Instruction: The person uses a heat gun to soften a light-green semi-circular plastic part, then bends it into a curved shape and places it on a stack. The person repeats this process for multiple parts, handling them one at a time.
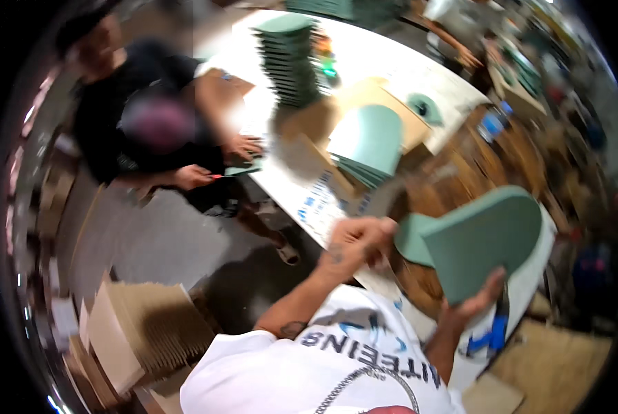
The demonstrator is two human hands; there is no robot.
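Observation:
My right hand (476, 298) grips the lower edge of a green panel with a rounded end (492, 238), held tilted over the table. Behind its left edge shows a second green piece (411, 240); whether the two are joined I cannot tell. My left hand (361, 241) is closed, its fingers curled together just left of that second piece. Anything between those fingers is too blurred to make out. Beyond my hands, several similar green panels (371, 134) lie stacked in an open cardboard box (316, 159).
On the white table (385, 52) stand a tall stack of green pieces (287, 62) and a brown wooden-looking surface (454, 172). A blue tool (492, 337) lies by my right forearm. Flat cardboard (143, 331) is piled at lower left. A person in black (150, 117) works across the left side.

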